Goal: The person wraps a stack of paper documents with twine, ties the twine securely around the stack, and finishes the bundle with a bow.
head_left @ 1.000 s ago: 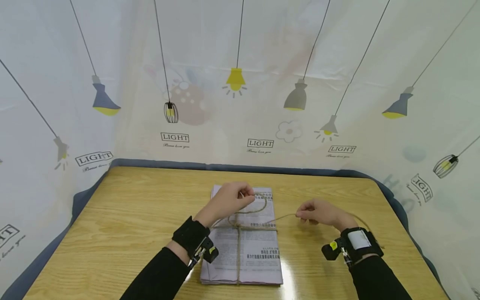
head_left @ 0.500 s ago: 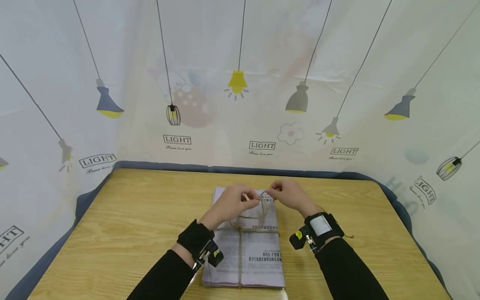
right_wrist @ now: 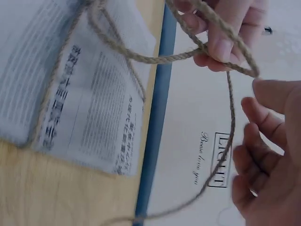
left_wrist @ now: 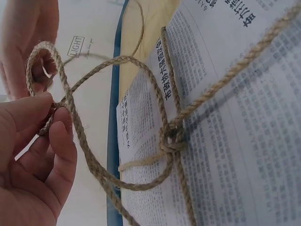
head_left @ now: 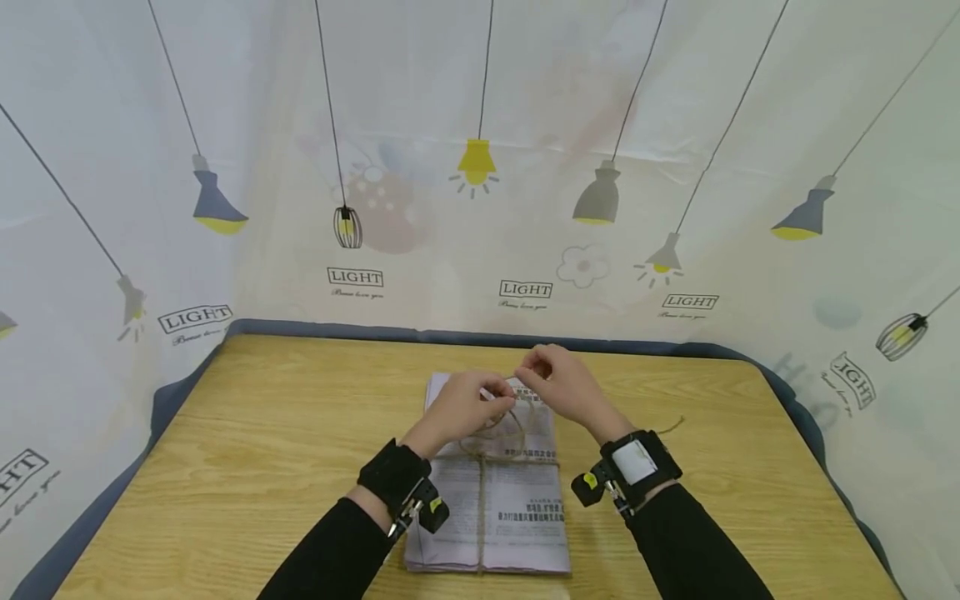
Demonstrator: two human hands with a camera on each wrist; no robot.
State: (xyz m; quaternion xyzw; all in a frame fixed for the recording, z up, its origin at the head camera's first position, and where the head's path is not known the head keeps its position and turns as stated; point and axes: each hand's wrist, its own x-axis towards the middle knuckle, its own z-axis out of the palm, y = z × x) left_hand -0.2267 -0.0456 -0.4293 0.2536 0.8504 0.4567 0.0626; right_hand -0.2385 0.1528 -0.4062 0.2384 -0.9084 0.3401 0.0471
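Observation:
A stack of newspapers (head_left: 525, 521) lies on the table, with brown twine (head_left: 481, 517) crossing it both ways. A knot (left_wrist: 173, 139) sits where the strands cross, in the left wrist view. Above the stack's far end, my left hand (head_left: 456, 414) pinches the twine between thumb and fingers, where strands cross and a small loop (left_wrist: 46, 48) rises. My right hand (head_left: 568, 390) is just to the right; in the right wrist view its thumb is at the loop's tip, with a gap between thumb and index finger. A loose length of twine (right_wrist: 231, 117) hangs below the left hand.
The wooden table (head_left: 300, 417) spreads around the stack, dark blue edging (head_left: 420, 336) along its back. Behind it hangs a pale curtain (head_left: 420, 292) printed with lamps. The twine's free end (head_left: 672, 426) shows beyond the right wrist.
My right hand has come leftward from beside the stack, drawing the twine over to my left hand, and its fingers have since loosened. The left hand has stayed nearly in place.

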